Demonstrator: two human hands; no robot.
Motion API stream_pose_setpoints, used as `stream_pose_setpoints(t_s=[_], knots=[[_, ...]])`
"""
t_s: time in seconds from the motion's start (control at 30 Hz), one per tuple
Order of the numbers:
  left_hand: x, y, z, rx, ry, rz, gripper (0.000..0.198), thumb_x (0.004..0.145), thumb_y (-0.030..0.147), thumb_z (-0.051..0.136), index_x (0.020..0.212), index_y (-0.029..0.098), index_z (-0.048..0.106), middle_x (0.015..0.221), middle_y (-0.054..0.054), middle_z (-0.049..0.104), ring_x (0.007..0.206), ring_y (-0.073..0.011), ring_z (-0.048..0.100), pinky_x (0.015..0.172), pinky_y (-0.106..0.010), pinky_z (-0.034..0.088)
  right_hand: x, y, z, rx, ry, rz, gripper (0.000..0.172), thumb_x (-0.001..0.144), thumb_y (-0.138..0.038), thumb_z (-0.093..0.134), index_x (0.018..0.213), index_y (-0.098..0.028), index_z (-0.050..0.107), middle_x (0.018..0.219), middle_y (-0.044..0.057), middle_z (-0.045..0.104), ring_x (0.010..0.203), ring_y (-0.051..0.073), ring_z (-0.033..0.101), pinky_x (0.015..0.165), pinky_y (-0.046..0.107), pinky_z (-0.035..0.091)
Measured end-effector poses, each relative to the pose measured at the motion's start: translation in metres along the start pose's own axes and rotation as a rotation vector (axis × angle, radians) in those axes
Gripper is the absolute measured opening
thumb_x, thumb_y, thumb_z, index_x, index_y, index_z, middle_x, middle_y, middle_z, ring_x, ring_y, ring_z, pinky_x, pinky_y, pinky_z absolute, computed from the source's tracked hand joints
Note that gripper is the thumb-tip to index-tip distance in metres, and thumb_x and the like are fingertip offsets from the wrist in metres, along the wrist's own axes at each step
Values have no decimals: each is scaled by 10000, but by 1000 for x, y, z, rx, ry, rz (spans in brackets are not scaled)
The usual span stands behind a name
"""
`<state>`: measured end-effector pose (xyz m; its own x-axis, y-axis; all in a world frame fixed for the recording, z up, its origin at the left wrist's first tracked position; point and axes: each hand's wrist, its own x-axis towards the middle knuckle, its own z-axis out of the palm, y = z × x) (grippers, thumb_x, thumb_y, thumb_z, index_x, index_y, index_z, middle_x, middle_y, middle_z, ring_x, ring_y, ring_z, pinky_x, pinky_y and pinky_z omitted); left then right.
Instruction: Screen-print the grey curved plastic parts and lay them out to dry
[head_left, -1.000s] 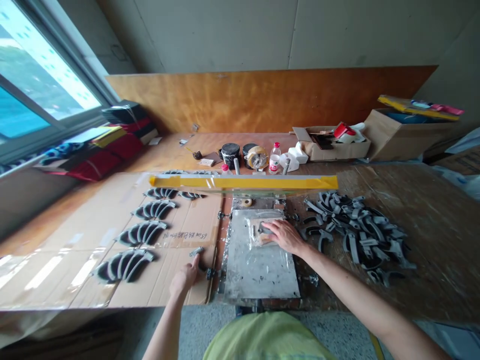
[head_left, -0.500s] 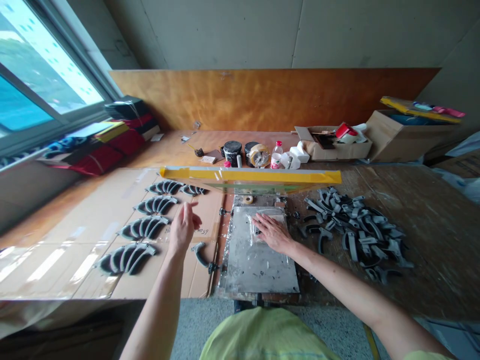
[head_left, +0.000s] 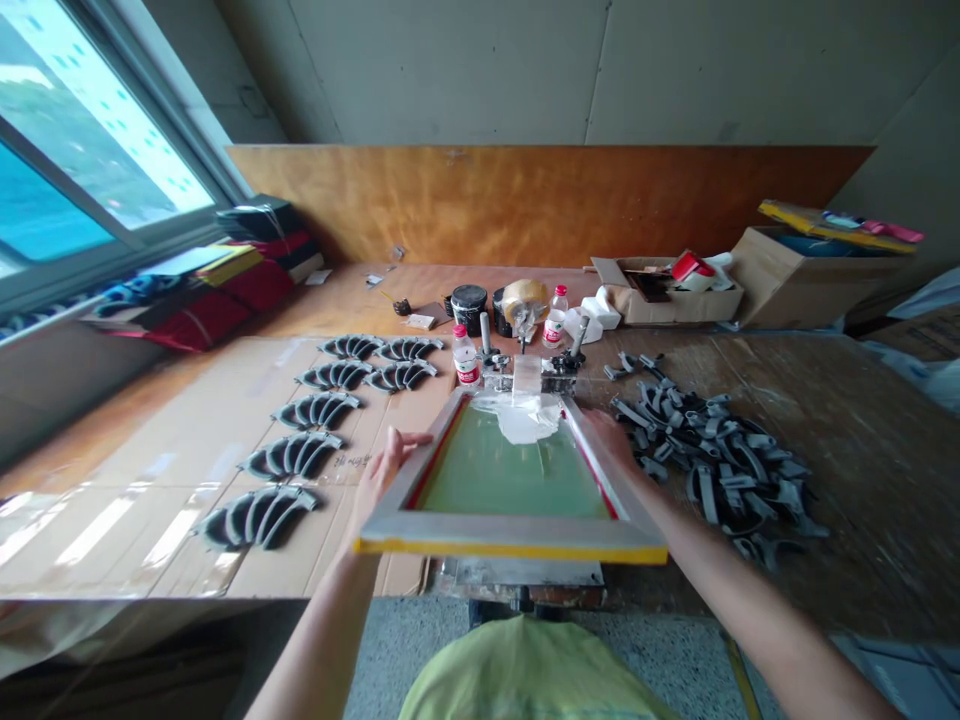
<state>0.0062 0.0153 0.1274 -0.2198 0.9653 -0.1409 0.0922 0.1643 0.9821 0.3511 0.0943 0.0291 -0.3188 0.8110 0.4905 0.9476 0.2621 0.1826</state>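
A screen printing frame (head_left: 510,528) with a metal border, yellow tape on its near edge and green mesh (head_left: 510,465) lies in front of me, near end raised a little over the metal base plate (head_left: 525,573). White ink (head_left: 529,418) pools at the mesh's far end, below a pale blade (head_left: 527,376). My left hand (head_left: 386,470) is at the frame's left side, fingers against its border. At the right side my right hand (head_left: 611,440) grips the border, its fingers blurred and partly hidden. Whatever lies on the plate beneath the mesh is hidden.
Grey curved parts (head_left: 296,455) lie in fanned rows on cardboard (head_left: 172,430) at left. A loose heap of similar parts (head_left: 727,450) is at right. Behind the frame stand bottles (head_left: 466,360), a black tub (head_left: 469,308) and a cardboard box (head_left: 675,300).
The frame has swung down from its raised position over the plate. My right hand has left the plate for the frame's right side; the left has moved right to its left side.
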Motion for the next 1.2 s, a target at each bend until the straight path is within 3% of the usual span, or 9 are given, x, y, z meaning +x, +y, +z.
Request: stream_pose_setpoints(t_s=[0.07, 0.2, 0.33, 0.5, 0.73, 0.83, 0.97, 1.1, 1.2], knots=[[-12, -31, -3, 28, -83, -152, 612, 754, 681, 601, 1109, 191, 696, 814, -34, 728, 705, -195, 667, 586, -266, 513, 19, 14, -5, 161, -4, 91, 284, 946, -184, 479, 1129, -93, 677, 1007, 97, 750, 872, 148, 700, 781, 247, 565], [-12, -101, 5, -11, -140, -253, 934, 676, 669, 678, 1434, 178, 442, 755, -11, 703, 697, -201, 669, 615, -285, 522, 64, -7, -8, 479, -101, 32, 596, 825, -186, 681, 1390, -155, 493, 1387, 158, 534, 1282, 265, 500, 1067, 428, 432], [-2, -140, 11, 63, -107, -246, 926, 698, 669, 644, 1440, 155, 439, 779, -26, 702, 673, -194, 654, 600, -283, 509, 88, -41, -4, 418, -391, -63, 373, 796, -160, 693, 1163, -169, 625, 1076, 119, 677, 1034, 262, 615, 892, 373, 500], [-2, -142, 9, 102, -97, -255, 804, 700, 674, 637, 1322, 169, 572, 840, -50, 725, 714, -210, 665, 629, -290, 512, 67, -49, -2, 382, -499, -106, 106, 813, -137, 618, 890, -176, 680, 864, 77, 705, 815, 217, 637, 716, 298, 480], [-3, -147, 9, 110, -116, -253, 747, 741, 673, 604, 1298, 175, 575, 868, -48, 714, 769, -211, 663, 667, -285, 502, 25, -23, -23, 553, -446, -456, 285, 742, 23, 513, 826, -192, 681, 841, 42, 688, 858, 184, 605, 757, 273, 452], [-2, -146, 9, 103, -107, -251, 751, 720, 689, 612, 1260, 168, 596, 863, -46, 714, 784, -213, 666, 688, -289, 506, 35, -19, -23, 599, -485, -405, 183, 772, -46, 575, 772, -203, 668, 802, 23, 669, 805, 173, 599, 715, 262, 445], [-3, -140, 9, 81, -104, -263, 768, 688, 689, 640, 1245, 163, 594, 798, -28, 703, 757, -209, 662, 667, -289, 506, 30, -37, -11, 569, -329, -253, 201, 821, -49, 530, 869, -177, 679, 904, 73, 666, 905, 208, 581, 771, 306, 470], [-5, -132, 9, 16, -127, -285, 758, 698, 659, 660, 1260, 160, 564, 791, -20, 692, 717, -191, 652, 632, -278, 503, 0, -45, -9, 577, -251, -334, 314, 826, -5, 474, 997, -156, 690, 973, 109, 663, 977, 228, 561, 871, 361, 482], [-7, -125, 10, -6, -117, -295, 762, 686, 649, 679, 1256, 157, 564, 803, -28, 700, 722, -193, 656, 642, -281, 510, 5, -37, -16, 631, -282, -365, 247, 846, -67, 551, 997, -189, 703, 940, 74, 683, 933, 207, 591, 864, 348, 491]])
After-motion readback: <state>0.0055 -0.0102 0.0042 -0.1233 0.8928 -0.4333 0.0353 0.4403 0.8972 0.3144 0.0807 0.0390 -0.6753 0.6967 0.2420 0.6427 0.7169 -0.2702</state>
